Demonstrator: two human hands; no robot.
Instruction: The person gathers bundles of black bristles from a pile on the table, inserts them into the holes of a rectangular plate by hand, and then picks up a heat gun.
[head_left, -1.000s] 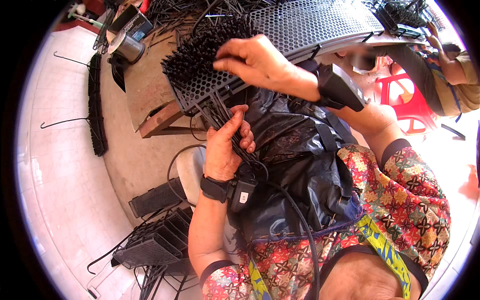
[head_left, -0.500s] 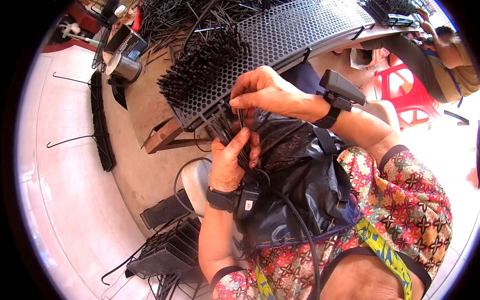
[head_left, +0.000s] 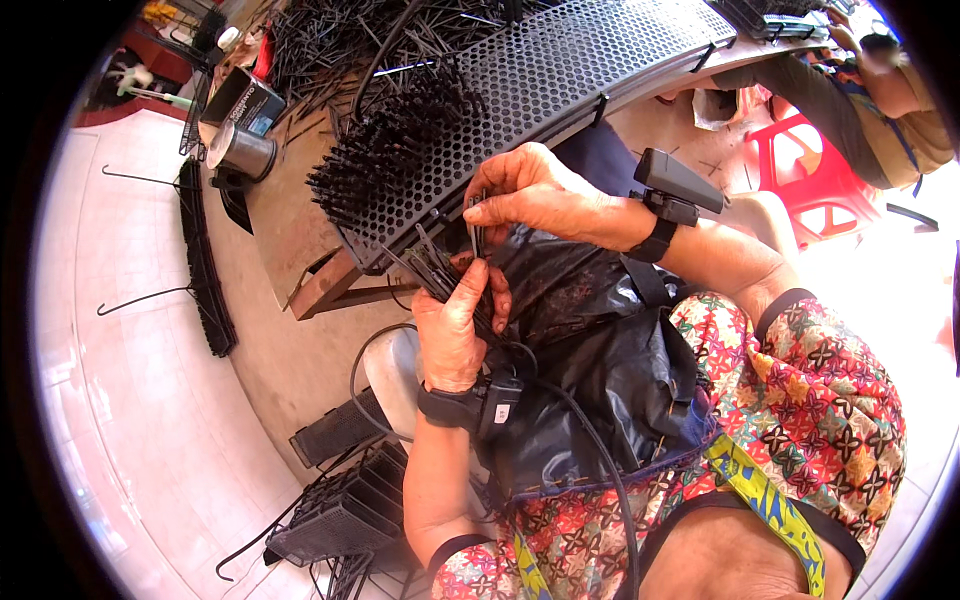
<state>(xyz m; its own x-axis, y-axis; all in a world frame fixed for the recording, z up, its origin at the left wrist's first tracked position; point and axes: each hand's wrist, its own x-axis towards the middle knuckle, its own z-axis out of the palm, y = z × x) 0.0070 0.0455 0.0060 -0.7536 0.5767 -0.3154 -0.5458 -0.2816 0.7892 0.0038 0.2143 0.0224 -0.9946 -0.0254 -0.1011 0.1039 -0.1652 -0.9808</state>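
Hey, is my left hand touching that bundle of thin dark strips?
Touching: the head view shows the left hand closed around the bundle of dark strips, their ends sticking out past its thumb.

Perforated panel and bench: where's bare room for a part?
Free: the perforated panel right of the standing sticks; the bench between metal mug and panel. Crowded: the panel's left end; the bench behind, under a stick heap; off the panel's near edge, the left hand with a stick bundle, the right hand pinching a thin stick.
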